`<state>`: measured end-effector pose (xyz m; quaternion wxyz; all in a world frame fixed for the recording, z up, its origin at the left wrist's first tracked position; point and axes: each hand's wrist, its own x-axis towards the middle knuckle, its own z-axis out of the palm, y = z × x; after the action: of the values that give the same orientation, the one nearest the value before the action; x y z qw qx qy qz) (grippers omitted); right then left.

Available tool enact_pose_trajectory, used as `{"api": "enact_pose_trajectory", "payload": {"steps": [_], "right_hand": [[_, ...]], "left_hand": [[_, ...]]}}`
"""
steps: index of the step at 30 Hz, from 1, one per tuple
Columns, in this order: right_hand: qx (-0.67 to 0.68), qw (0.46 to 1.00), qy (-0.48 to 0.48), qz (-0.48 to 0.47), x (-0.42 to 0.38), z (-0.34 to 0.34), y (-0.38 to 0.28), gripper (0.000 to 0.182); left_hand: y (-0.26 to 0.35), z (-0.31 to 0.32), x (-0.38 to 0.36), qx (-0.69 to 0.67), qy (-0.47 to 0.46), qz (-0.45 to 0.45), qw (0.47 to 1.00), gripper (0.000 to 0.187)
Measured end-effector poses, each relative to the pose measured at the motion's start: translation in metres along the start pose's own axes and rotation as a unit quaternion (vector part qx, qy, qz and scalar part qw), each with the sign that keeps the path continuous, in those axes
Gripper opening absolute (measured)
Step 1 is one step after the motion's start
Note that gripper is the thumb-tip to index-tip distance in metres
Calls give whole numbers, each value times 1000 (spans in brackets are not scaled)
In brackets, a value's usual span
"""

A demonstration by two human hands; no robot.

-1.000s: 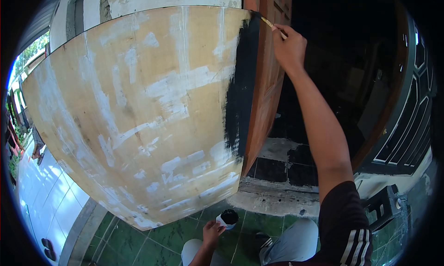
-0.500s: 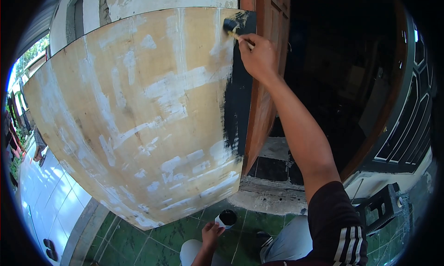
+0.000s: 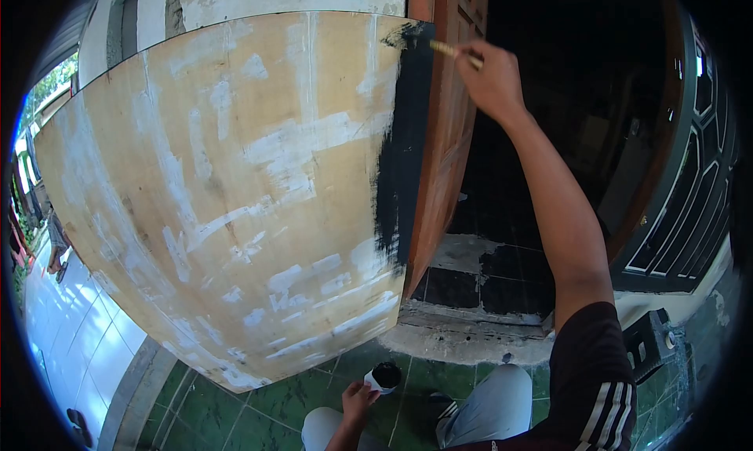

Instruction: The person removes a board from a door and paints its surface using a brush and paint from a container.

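Observation:
My right hand (image 3: 492, 81) is closed around the pale handle of a paintbrush (image 3: 445, 49). Its dark bristles lie over the black painted strip (image 3: 401, 153) near the top right corner of a large plywood board (image 3: 235, 165), where they blend into the paint. Whitish patches cover much of the bare wood, and the strip's left border is ragged. Low down, in front of the board, my left hand (image 3: 357, 400) grips a small white cup (image 3: 383, 378) with black paint inside.
A brown wooden door (image 3: 443, 161) stands right behind the board's right edge, beside a dark doorway. Below are a rough step (image 3: 463, 337) and green floor tiles (image 3: 290, 404). A black plastic stool (image 3: 647, 345) is at the lower right, and sandals (image 3: 78, 426) lie at the lower left.
My right hand has moved right with the paintbrush, from the strip's left border towards the board's right edge. The left hand and cup are almost where they were.

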<state>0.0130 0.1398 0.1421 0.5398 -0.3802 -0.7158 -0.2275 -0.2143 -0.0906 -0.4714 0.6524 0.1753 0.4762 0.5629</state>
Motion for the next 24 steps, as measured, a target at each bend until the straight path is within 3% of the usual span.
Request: {"api": "enact_pose_trajectory", "payload": {"steps": [2,5,6,9,12,18,21,24], "right_hand": [[16,994,96,-54,18,12,7,25],[-7,997,33,-67,9,46,28,25],[-38,999,-13,-32,2,45,23,25],[3,1000,-16,20,3,15,6,24],[57,992,101,56,19,13,1,22],[-23,999,11,-41,1,48,29,22],[19,996,41,79,14,14,3,20],[16,995,75,57,29,29,12,21]], "left_hand": [[0,1,1,3,-8,-5,1000,16],[-3,5,2,1,-15,-1,1000,17],[-3,4,2,3,-15,2,1000,17],[-2,8,-5,-3,1,10,1000,17],[-3,3,-3,0,-6,8,1000,17],[1,-3,-8,24,-1,17,1000,17],[4,-3,-14,20,13,29,999,18],[0,-10,-7,38,4,13,999,20]]}}
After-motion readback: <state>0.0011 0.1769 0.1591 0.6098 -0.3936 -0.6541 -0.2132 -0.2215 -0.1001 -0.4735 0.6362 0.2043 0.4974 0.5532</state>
